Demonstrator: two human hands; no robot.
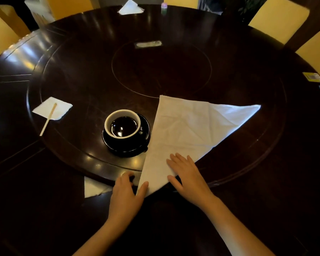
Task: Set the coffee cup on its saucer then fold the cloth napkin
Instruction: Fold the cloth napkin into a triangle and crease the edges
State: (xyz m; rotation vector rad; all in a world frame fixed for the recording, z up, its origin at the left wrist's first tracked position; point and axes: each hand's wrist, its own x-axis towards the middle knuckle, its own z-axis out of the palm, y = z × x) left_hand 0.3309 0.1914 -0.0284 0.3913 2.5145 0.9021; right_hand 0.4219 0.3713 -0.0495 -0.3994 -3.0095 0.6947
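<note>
A black coffee cup [122,124] with a white inside stands upright on its black saucer [127,149] on the dark round table. To its right lies the white cloth napkin [188,126], folded into a large triangle with its near corner at the turntable's edge. My right hand [187,174] lies flat on that near corner, fingers spread. My left hand [127,191] rests at the corner's left edge, thumb touching the cloth, fingers curled at the turntable rim.
A paper napkin [53,108] with a wooden stir stick [48,120] lies to the left. Another white paper [93,188] pokes from under the turntable [78,145] near my left hand. A folded napkin [130,7] sits at the far side. Yellow chairs [277,19] surround the table.
</note>
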